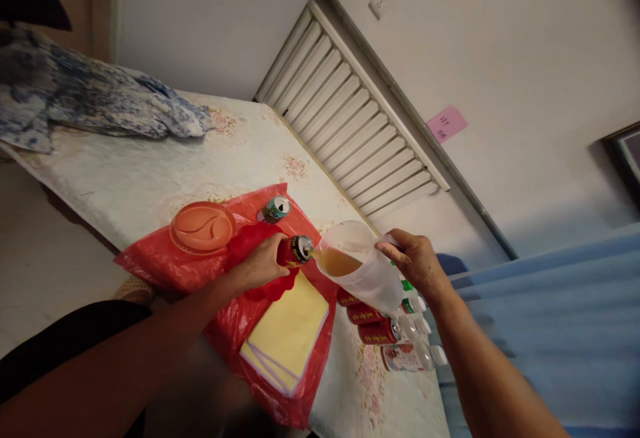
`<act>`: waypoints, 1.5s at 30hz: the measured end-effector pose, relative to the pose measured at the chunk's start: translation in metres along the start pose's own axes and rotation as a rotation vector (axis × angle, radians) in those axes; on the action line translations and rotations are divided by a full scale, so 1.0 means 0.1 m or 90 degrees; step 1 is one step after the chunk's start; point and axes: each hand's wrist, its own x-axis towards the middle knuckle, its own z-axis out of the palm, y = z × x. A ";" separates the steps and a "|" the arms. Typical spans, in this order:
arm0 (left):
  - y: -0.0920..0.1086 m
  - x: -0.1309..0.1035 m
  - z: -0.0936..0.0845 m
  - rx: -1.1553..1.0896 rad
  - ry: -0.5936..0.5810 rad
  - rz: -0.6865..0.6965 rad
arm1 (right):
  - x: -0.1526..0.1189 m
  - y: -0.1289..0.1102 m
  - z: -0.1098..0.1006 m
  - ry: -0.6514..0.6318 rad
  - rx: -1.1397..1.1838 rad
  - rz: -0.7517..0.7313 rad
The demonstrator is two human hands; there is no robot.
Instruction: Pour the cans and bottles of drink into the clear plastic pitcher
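My left hand [270, 259] is closed around a red drink can [293, 252], holding its opened top against the lip of a pitcher. That pitcher [373, 283] is translucent white plastic, tipped toward the can, with amber-brown liquid [337, 263] gathered at its lip. A little liquid shows between lip and can top. The pitcher's handle is gripped in my right hand [413, 256]. Below my left hand lies a red scalloped-edge piece [273, 289]. Close by are an opened green can [275, 209], an orange divided round dish [204, 226] and a folded yellow cloth [293, 328].
Red plastic sheeting [235, 351] lies under these things on a floral tablecloth [250, 151]. Several red cans [377, 331] and clear bottles [407, 358] stand at the right. A blue-and-white patterned cloth [110, 101] lies at the left; a radiator [350, 111] runs along the wall.
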 end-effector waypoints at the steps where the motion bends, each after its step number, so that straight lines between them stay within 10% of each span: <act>1: 0.00 0.00 0.00 0.001 -0.002 0.000 | 0.00 0.00 0.00 0.001 0.001 -0.002; 45: 0.04 -0.02 0.01 -0.026 0.046 0.039 | -0.08 0.15 0.16 0.023 0.016 0.012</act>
